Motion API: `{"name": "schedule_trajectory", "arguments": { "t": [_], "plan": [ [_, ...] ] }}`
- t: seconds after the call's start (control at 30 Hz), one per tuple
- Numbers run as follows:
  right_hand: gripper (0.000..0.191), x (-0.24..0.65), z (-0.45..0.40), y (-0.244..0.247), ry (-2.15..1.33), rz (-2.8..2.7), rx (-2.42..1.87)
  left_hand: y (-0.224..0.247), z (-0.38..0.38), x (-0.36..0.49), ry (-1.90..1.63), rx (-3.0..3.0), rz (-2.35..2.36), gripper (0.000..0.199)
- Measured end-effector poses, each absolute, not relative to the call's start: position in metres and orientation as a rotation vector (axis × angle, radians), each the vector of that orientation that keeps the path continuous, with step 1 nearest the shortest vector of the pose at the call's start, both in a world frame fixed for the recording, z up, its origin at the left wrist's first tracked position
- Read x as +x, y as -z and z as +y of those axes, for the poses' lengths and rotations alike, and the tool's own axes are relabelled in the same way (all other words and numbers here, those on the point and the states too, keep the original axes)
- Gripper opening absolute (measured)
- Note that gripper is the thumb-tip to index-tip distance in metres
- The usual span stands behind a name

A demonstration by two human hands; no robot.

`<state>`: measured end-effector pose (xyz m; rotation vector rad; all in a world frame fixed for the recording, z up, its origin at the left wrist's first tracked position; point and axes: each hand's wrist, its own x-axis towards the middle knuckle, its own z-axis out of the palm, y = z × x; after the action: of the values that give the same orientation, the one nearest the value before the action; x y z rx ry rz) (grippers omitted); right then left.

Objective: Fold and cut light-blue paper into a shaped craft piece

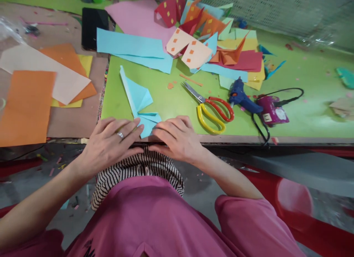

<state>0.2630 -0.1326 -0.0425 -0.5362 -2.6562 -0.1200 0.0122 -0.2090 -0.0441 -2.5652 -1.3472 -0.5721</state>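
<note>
A folded light blue paper lies at the front edge of the green table, with a narrow strip pointing up and left and fan-like folds near its lower end. My left hand, with a ring on one finger, rests palm down, its fingertips on the lower left of the paper. On the other side my right hand lies with fingers stretched out, its fingertips touching the paper's lower right edge. Both thumbs hang by the table edge. Neither hand grips anything visible.
Scissors with red and yellow handles lie right of the paper. Farther right are a blue glue gun and a purple device with a cable. Folded paper shapes, blue sheets, a black phone and orange paper lie around.
</note>
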Motion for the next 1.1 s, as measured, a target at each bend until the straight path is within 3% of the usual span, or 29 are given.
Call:
{"name": "schedule_trajectory", "arguments": {
  "t": [0.17,0.3,0.5,0.6,0.93,1.1],
  "plan": [
    [0.018,0.263,-0.14,0.043,0.213,-2.616,-0.489,0.043,-0.211,0.008,0.68,-2.532,-1.135,0.031],
    [0.017,0.26,-0.13,0.037,0.084,-2.573,-0.565,0.027,-0.192,0.018,0.764,-2.53,-1.241,0.018],
    [0.041,0.246,-0.091,0.003,-0.908,-2.189,-0.862,-0.03,-0.123,0.024,0.919,-2.644,-1.75,0.033],
    [0.047,0.239,-0.068,-0.009,-1.214,-2.041,-0.903,-0.054,-0.088,0.023,0.888,-2.764,-2.018,0.035],
    [0.035,0.239,-0.04,0.002,-1.26,-1.919,-1.037,-0.053,-0.058,0.034,0.839,-2.82,-2.29,0.036],
    [0.042,0.24,-0.038,0.006,-1.327,-1.894,-0.986,-0.052,-0.057,0.033,0.828,-2.809,-2.396,0.036]
  ]
}}
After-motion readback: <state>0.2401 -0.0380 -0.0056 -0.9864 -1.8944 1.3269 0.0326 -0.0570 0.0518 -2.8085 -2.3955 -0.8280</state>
